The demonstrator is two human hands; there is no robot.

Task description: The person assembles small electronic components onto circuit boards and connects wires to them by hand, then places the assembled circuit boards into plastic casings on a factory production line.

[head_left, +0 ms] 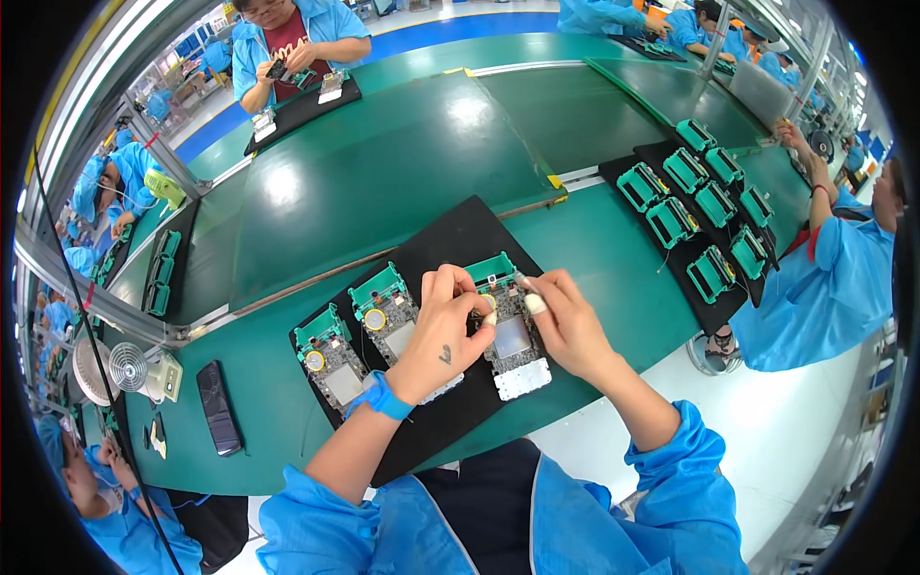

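Observation:
Three circuit boards with green plastic frames lie on a black mat in front of me. My left hand (446, 331), a blue wrist strap (385, 398) around its wrist, is over the left side of the rightmost board (513, 340). Its thumb and index finger are pinched together; what they grip is hidden. My right hand (572, 331) is closed at that board's upper right corner, with pale finger cots showing; I cannot make out what is in it. The middle board (395, 321) is partly covered by my left hand. The left board (335, 359) has a yellow-rimmed round cell.
A black phone (219, 407) and a small fan (144, 372) are on the green table at left. At right, a black mat (637, 230) holds several green frames (714, 203). Co-workers sit at the far side, left and right. A green conveyor belt (364, 182) runs beyond my mat (460, 235).

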